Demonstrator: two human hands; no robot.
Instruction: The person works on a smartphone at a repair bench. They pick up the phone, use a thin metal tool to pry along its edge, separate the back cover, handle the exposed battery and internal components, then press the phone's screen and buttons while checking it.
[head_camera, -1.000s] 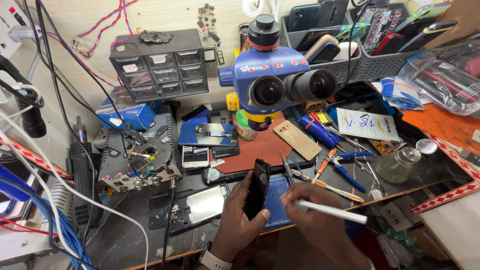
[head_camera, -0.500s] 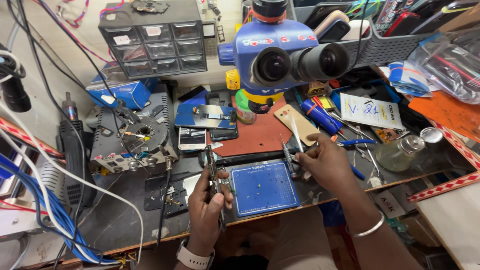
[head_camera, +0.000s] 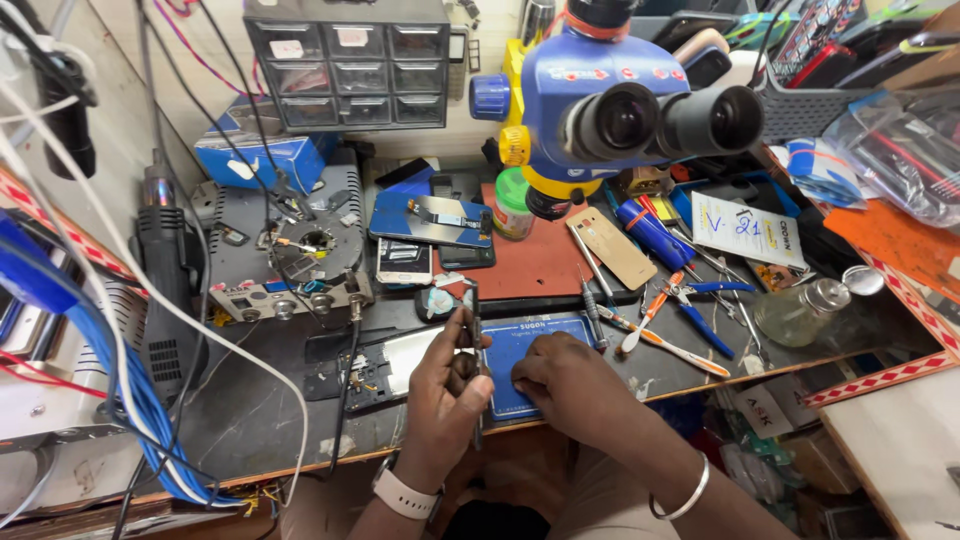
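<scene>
A blue and yellow microscope (head_camera: 610, 110) looms over my cluttered bench (head_camera: 250, 420). Behind it stands a grey drawer cabinet (head_camera: 345, 65); a glass bottle (head_camera: 800, 312) sits far right, a white note card (head_camera: 745, 228) near it, blue cables (head_camera: 120, 390) trailing left.

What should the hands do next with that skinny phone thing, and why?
Probably lay the phone flat on the blue mat. The left hand holds it upright on edge, and the right hand already rests on the mat.

blue work mat (head_camera: 535, 345), blue-and-yellow microscope (head_camera: 600, 100), red-brown pad (head_camera: 540, 265)
</scene>
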